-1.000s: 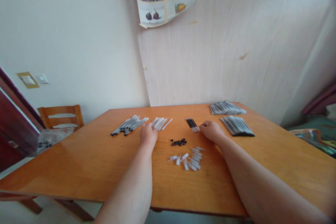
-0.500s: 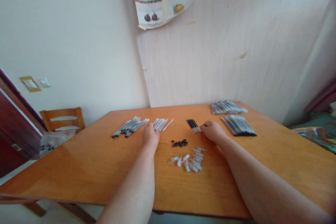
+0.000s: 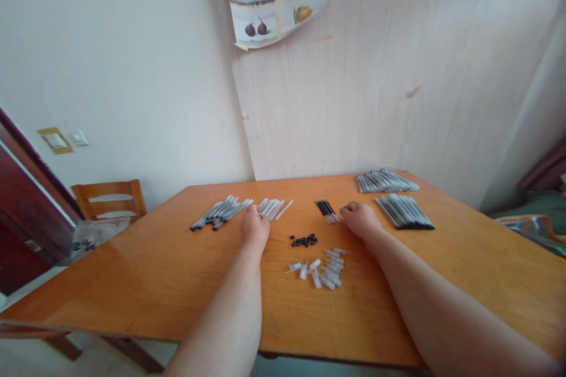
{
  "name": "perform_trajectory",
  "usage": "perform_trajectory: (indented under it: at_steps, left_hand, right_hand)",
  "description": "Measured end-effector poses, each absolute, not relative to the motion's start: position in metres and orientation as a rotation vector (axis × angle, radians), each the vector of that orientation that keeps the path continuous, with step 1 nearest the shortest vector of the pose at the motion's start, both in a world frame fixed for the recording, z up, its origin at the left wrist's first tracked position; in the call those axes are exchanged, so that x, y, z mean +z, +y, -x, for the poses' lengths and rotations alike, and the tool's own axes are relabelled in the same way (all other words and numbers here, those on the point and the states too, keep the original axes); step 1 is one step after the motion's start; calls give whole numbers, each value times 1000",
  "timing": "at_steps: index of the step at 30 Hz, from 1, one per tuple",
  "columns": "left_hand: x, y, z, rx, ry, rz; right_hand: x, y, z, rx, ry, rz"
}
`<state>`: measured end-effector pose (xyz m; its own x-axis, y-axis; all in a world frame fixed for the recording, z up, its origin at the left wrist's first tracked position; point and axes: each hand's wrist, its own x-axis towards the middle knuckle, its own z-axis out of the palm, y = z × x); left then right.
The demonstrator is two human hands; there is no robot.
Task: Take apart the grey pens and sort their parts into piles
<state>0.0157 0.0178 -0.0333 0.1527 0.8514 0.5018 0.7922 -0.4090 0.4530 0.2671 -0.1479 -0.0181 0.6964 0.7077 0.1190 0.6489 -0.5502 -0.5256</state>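
My left hand [image 3: 256,226] rests on the table with its fingers curled closed, beside a small row of white tubes [image 3: 272,208]. Whatever its fingertips may pinch is hidden behind the hand. To its left lies a pile of grey pen barrels with black ends [image 3: 220,212]. My right hand [image 3: 361,219] is also closed, its fingers bent down just right of several thin black-and-clear pen refills [image 3: 327,211]. I cannot make out anything in it. Small black plugs [image 3: 305,241] lie between my forearms, with translucent white tips [image 3: 327,275] nearer to me.
Two stacks of grey barrels, a nearer stack [image 3: 404,212] and a farther stack [image 3: 387,181], lie on the right of the wooden table [image 3: 154,271]. A wooden chair [image 3: 108,199] and a plastic bag [image 3: 95,232] with black pieces are at the left. The wall stands behind.
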Motion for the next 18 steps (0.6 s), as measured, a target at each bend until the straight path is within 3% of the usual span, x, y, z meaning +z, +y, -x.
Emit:
perform_trajectory:
  at_steps: [18]
  left_hand:
    - [-27, 7, -6, 1240, 1959, -1992]
  right_hand:
    - [-24, -143, -267, 118, -1010, 2333]
